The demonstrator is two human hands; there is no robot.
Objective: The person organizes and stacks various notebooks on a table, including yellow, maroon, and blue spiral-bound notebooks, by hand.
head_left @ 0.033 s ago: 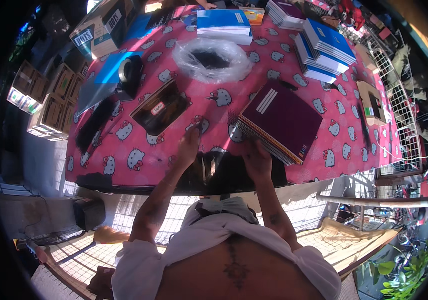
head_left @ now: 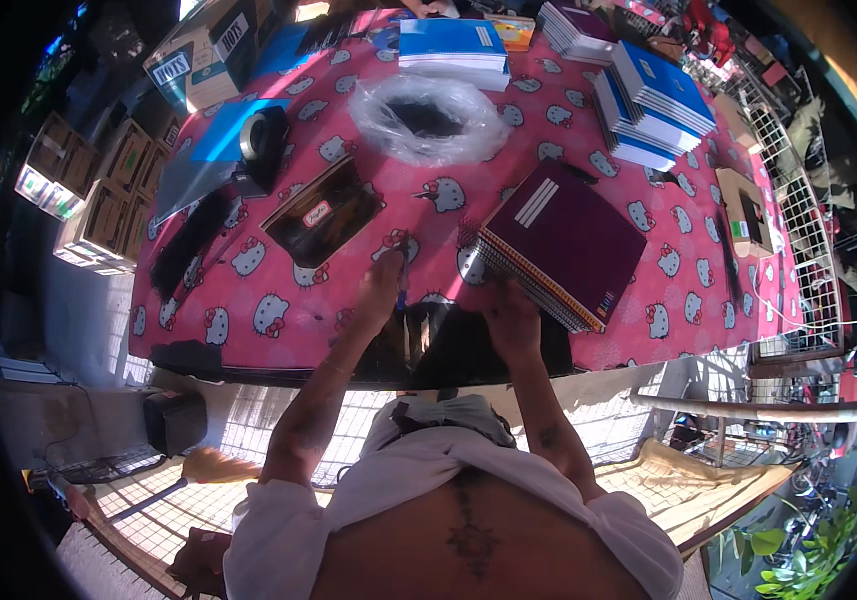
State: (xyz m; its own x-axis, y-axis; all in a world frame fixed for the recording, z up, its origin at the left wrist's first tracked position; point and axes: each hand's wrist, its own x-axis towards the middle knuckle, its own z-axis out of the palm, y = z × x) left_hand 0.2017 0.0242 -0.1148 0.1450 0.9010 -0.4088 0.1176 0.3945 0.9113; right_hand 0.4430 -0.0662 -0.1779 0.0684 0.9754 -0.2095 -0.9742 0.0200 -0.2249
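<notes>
A stack of spiral notebooks (head_left: 573,235) with a dark purple cover lies tilted on the table, its bound edge facing me. My right hand (head_left: 511,318) is at the stack's near-left corner. Its fingers are in deep shadow, so their grip does not show. Left of it, my left hand (head_left: 382,285) is closed around a slim tool (head_left: 402,299) with a blue part, pointing away from me. Whether this is a pen or a cutter I cannot make out. Just beyond that hand lies a dark brown, glossy flat case (head_left: 322,212) with a small label.
A pink patterned cloth (head_left: 348,325) covers the table. Farther off are a ring of clear plastic wrap (head_left: 483,130), a black tape roll (head_left: 265,145), blue notebooks (head_left: 448,38) and a taller blue stack (head_left: 658,85). A cardboard piece (head_left: 743,205) lies right; boxes (head_left: 113,215) stand left.
My left hand has turned slightly, and the blue part of the slim tool now shows beside it. The notebook stack stays in place.
</notes>
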